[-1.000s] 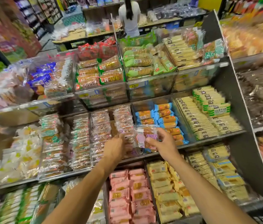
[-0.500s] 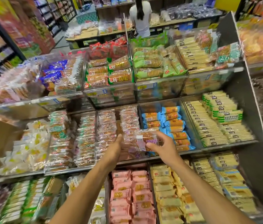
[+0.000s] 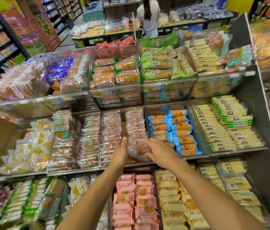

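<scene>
A clear-wrapped biscuit packet [image 3: 141, 151] with a pink and purple label lies at the front of a clear bin [image 3: 124, 163] on the middle shelf. My right hand [image 3: 161, 152] lies over its right end, with the fingers curled round it. My left hand [image 3: 121, 153] reaches in edge-on with straight fingers against the packet's left side, between two rows of the same packets [image 3: 135, 125].
Blue biscuit packs [image 3: 177, 131] fill the bin to the right, cream packs [image 3: 222, 127] beyond them. Pink packs [image 3: 134, 201] and yellow packs [image 3: 174, 200] lie on the shelf below. A person [image 3: 148, 15] stands behind the display. A grey end panel [image 3: 253, 113] rises on the right.
The packet was held up in front of the bin by my right hand. It has come down into the bin's front, and my left hand has straightened beside it.
</scene>
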{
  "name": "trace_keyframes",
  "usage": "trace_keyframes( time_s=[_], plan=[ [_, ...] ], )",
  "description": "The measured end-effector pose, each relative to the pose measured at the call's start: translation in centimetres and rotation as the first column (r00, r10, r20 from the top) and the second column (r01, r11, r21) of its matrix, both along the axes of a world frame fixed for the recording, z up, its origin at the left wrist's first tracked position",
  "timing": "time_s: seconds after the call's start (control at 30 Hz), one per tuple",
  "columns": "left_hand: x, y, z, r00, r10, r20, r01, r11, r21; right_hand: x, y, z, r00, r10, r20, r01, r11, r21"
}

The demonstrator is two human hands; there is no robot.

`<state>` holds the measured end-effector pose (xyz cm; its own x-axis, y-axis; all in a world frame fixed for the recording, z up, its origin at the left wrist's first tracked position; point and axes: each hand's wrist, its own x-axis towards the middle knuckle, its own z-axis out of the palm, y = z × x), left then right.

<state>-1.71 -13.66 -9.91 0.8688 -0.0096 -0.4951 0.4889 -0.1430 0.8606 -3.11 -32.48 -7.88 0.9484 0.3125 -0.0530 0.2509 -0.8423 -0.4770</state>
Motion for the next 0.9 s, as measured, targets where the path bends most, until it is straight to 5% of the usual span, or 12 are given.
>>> trace_keyframes(
  time_s=[0.17,0.4,0.5,0.6,0.67,0.83,0.9],
  plan=[
    [0.3,-0.8,1.8,0.997,0.014,-0.077,-0.017,0.999,-0.034,0.5,2.3,0.4,0.991,0.071,0.109,-0.044,0.971,-0.234],
    [0.3,-1.1,1.1,0.994,-0.111,0.021,0.112,0.992,-0.053,-0.6,1.9,-2.8,0.999,0.042,-0.023,-0.043,0.997,-0.065],
    [-1.2,-1.2,1.6,0.988,-0.12,0.094,0.118,0.993,0.026,-0.6,2.0,-3.0,0.998,0.069,0.009,-0.068,0.994,-0.087],
    [-1.1,-0.7,2.3,0.997,-0.066,0.048,0.07,0.994,-0.085,0.1,2.0,-3.2,0.99,0.139,-0.016,-0.14,0.982,-0.126],
    [-0.2,-0.7,2.6,1.0,-0.004,0.001,0.004,0.986,-0.166,0.3,2.3,-3.3,0.987,0.153,-0.056,-0.157,0.985,-0.067],
    [1.0,-1.9,-0.9,0.995,-0.096,0.032,0.097,0.995,-0.017,-0.2,2.1,-4.3,0.998,0.053,-0.023,-0.048,0.983,0.179],
    [0.5,-2.5,-0.4,0.996,-0.068,0.051,0.067,0.998,0.019,-0.5,2.0,-4.7,0.987,-0.145,-0.072,0.162,0.892,0.423]
  ],
)
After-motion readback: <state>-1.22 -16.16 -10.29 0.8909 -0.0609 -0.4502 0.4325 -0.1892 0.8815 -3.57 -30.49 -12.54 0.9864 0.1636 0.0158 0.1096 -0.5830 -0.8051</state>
